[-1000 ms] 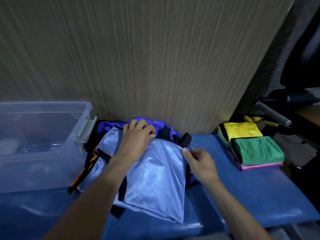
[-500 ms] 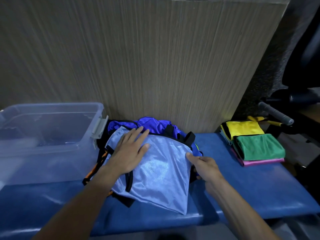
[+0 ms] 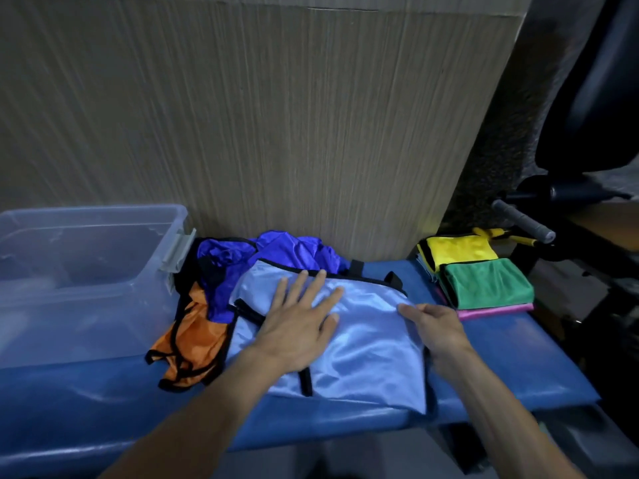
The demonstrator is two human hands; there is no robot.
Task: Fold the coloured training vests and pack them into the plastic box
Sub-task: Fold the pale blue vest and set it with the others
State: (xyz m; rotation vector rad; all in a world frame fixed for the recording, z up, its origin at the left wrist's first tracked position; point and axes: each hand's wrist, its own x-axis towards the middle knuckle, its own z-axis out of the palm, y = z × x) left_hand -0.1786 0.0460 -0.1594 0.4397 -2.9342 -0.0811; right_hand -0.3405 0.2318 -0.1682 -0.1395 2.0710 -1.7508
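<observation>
You pressed your left hand (image 3: pixel 301 326) flat on the light blue vest (image 3: pixel 363 344) to steady it, while your right hand (image 3: pixel 437 328) pinched its edge for folding.

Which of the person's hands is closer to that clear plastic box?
The left. The left hand lies flat on the light blue satin vest, a little to the right of the clear plastic box. The right hand pinches the vest's far right edge, farther away.
</observation>
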